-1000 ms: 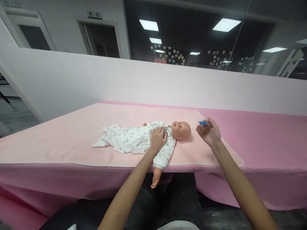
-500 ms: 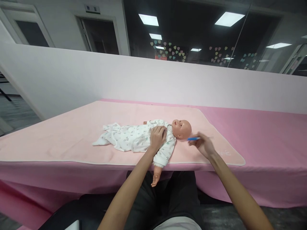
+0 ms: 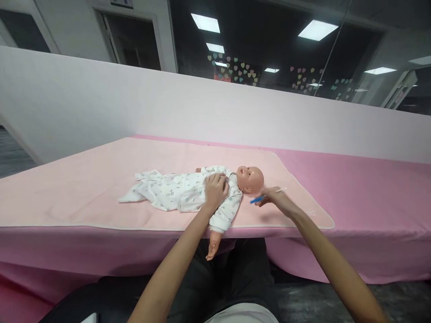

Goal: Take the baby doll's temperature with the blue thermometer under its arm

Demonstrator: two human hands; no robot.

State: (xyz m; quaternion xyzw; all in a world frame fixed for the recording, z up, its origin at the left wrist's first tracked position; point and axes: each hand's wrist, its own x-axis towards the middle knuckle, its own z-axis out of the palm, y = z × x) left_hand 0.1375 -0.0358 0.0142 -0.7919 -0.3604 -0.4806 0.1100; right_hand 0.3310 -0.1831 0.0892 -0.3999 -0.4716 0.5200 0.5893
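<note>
The doll (image 3: 202, 193) lies sideways, head to my right. My left hand (image 3: 215, 190) rests flat on its chest; my right hand (image 3: 274, 202) pinches a blue stick (image 3: 256, 200) beside its head.

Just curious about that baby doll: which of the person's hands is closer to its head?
Right. The right hand, holding a thin blue stick, hovers just beside the doll's head. The left hand rests on the doll's chest, farther along the body.

No legible text, label, brand, number or sign anywhere in view.
</note>
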